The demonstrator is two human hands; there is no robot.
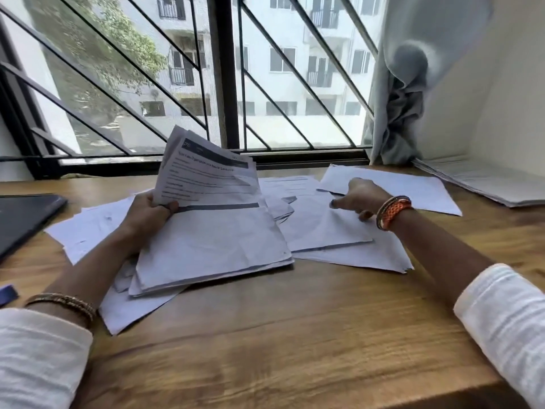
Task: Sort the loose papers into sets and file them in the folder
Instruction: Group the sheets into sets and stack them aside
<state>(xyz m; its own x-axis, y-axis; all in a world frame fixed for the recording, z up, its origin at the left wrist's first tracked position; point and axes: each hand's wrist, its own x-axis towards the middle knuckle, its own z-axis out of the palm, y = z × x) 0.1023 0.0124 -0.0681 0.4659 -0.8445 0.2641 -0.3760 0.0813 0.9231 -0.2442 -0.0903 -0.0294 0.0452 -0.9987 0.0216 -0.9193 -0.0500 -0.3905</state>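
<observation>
Folder: a dark flat folder (25, 219) lies at the table's left edge, about 9 o'clock, shut as far as can be seen, and cut off by the frame.
Left hand: the left hand (147, 214), at about 10 o'clock from the table's middle, grips a sheaf (203, 172) of printed sheets, thumb on the front and fingers behind. The sheaf stands tilted up towards the window, its top sheets fanned apart.
Pile: a thick pile (212, 249) of white papers lies just below and right of that hand, partly under the sheaf and overlapping more loose sheets that spread out to the left.
Table: wooden table (280, 335), bare grain at 6 o'clock.
Right hand: the right hand (358, 199), at about 1 o'clock, reaches over the sheets (324, 228) spread in the middle. Fingers are partly extended and touch the paper; whether they pinch a sheet I cannot tell.
Far sheet: one sheet (413, 187) lies beyond that hand, at 2 o'clock.
Stack: a neat stack (495, 184) sits at 3 o'clock by the wall, near the curtain (404, 107).
</observation>
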